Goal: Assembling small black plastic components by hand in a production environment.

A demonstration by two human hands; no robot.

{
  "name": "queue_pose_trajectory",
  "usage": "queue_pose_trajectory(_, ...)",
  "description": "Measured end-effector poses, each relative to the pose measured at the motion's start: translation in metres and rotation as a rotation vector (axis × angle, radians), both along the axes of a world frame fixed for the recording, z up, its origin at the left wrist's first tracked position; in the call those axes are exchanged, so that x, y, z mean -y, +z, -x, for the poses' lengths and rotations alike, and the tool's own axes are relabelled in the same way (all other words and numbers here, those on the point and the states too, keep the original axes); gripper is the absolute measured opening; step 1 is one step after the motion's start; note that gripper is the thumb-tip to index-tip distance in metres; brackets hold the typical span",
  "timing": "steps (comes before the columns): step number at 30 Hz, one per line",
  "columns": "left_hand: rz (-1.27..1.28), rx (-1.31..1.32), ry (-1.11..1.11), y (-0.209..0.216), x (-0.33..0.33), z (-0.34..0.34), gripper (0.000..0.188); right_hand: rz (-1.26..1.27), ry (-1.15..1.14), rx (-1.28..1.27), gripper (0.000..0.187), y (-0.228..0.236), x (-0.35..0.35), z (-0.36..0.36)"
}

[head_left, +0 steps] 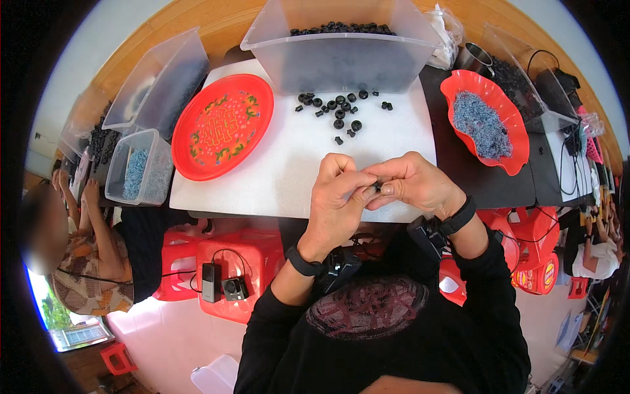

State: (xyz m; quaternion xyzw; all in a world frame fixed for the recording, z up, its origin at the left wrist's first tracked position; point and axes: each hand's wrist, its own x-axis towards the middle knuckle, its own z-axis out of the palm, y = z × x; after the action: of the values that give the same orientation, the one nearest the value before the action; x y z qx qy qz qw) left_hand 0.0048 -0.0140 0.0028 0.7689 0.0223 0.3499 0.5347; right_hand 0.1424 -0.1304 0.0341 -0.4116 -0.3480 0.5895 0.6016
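Note:
Over the front of the white mat [289,177], my left hand [336,197] and my right hand [420,186] meet fingertip to fingertip. Pinched between both thumbs and forefingers is a small black part [377,186], mostly covered by the fingers, so its exact shape is hidden. Beyond the hands, several loose black knob-like pieces [339,123] lie scattered on the mat, some round and some spool-shaped. Behind them stands a large translucent bin [341,62] with many more black pieces [341,28] inside.
A red round tray [190,167] lies left, and a red leaf-shaped dish [518,141] of small blue-grey pieces [482,125] right. A clear box [161,167] and a metal mug [474,59] flank them. Another person [92,262] sits at left. Red stools [226,256] stand below the table.

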Motion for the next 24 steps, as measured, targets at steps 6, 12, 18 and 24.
queue_pose_trajectory(6,0.464,0.143,-0.128,0.007,0.013,-0.01,0.02,0.089,-0.075,0.181,0.023,0.003,-0.001,0.01)
queue_pose_trajectory(12,0.139,-0.102,-0.051,0.002,0.016,-0.016,0.026,0.078,-0.184,0.324,0.017,-0.001,-0.002,0.021)
queue_pose_trajectory(18,0.175,-0.095,-0.039,0.004,0.019,-0.016,0.025,0.075,-0.16,0.592,0.017,0.015,0.002,0.022)
queue_pose_trajectory(24,0.384,-0.044,0.2,-0.008,-0.001,-0.001,0.025,-0.078,-0.568,1.393,0.021,0.064,0.0,-0.01)
